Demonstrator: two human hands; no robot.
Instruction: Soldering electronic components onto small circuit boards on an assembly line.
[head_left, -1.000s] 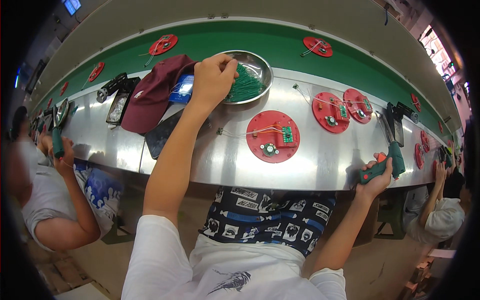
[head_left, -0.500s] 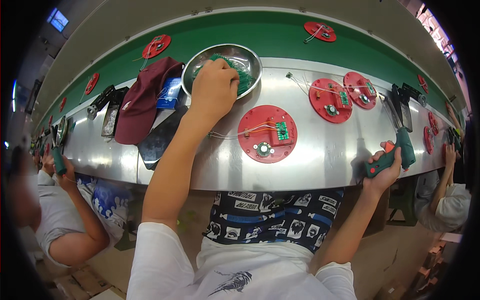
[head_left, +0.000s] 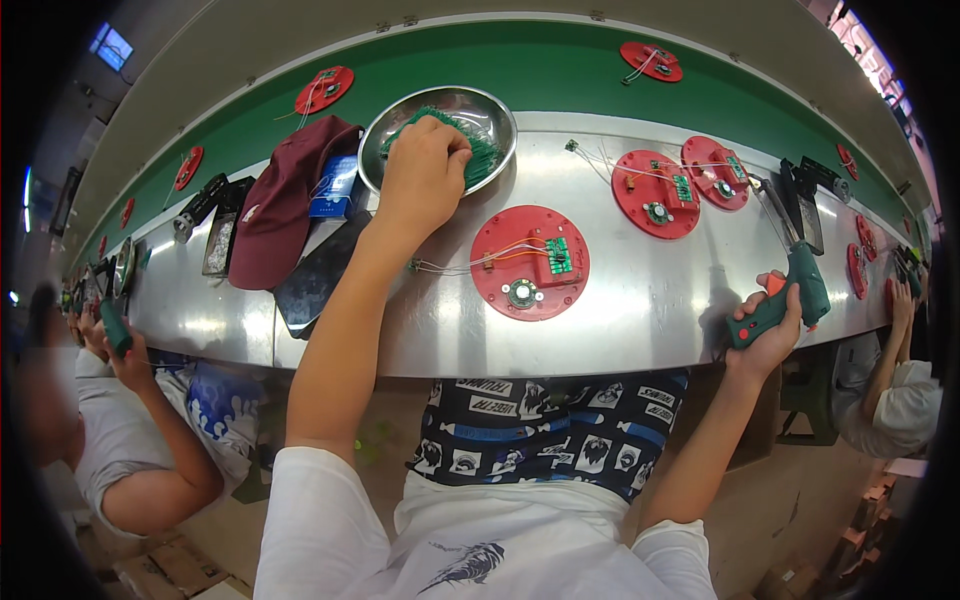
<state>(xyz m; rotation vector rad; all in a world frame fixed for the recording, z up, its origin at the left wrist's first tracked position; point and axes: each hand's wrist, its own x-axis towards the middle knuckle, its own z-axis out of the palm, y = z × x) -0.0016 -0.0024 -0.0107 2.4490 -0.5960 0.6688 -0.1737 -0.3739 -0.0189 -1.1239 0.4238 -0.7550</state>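
Observation:
My left hand reaches into a round metal bowl at the back. Its fingers are bent together over a heap of thin green pieces; what they pinch is hidden. My right hand is wrapped round the handle of a green cordless screwdriver with an orange trigger, its long shaft pointing away over the table. Between my arms a red round disc lies flat, bearing a green circuit board, a small round part and loose wires running left.
Two wired red discs lie at the back right. Left of the bowl are a maroon cap, a blue box and a dark flat object. Other people work on both sides along the metal table.
The view has shifted slightly. My left hand stays over the green pieces in the bowl, its fingers a little changed. My right hand still holds the screwdriver in nearly the same place.

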